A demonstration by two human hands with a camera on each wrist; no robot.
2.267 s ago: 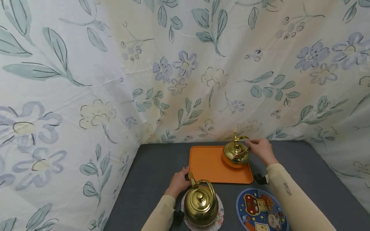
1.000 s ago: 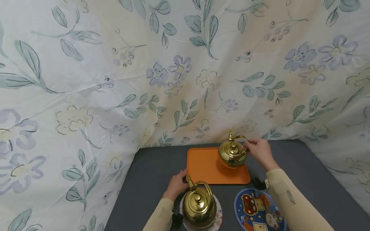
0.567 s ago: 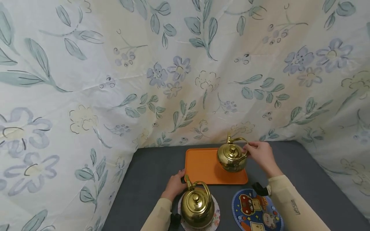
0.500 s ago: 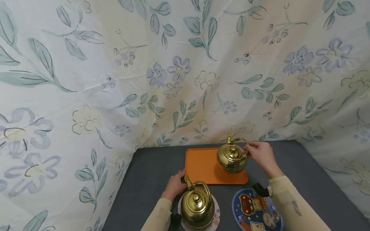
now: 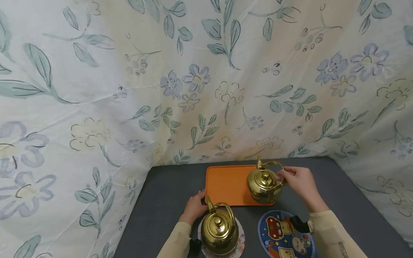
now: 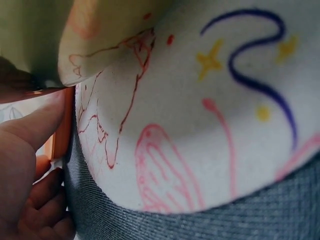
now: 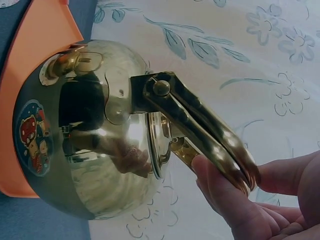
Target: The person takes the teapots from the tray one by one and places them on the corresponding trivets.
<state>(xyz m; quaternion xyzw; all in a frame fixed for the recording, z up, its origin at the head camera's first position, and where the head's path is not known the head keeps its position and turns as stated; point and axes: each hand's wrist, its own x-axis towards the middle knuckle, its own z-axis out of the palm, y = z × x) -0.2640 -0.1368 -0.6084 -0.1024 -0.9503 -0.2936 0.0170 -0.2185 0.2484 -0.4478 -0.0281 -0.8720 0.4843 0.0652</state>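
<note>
In the head view my right hand (image 5: 300,182) pinches the arched handle of a gold teapot (image 5: 264,186) over the right end of an orange tray (image 5: 226,186). The right wrist view shows thumb and fingers (image 7: 280,175) on that teapot's handle (image 7: 215,140), and its body in front of the tray. My left hand (image 5: 193,208) holds the tray's near left corner. In the left wrist view the thumb (image 6: 37,120) lies on the orange rim (image 6: 63,125), with the other fingers curled below. A second gold teapot (image 5: 220,231) stands just right of the left hand.
The second teapot rests on a round floral mat (image 5: 241,243). Right of it lies a blue round cartoon mat (image 5: 285,233), partly under the right sleeve (image 5: 332,233). All stand on a dark grey table (image 5: 174,186), with a flowered cloth (image 5: 193,89) hanging behind and beside it.
My right hand has carried the teapot rightward and nearer to me, now over the tray's near right corner. The left hand stays at the tray corner; the second teapot has not moved.
</note>
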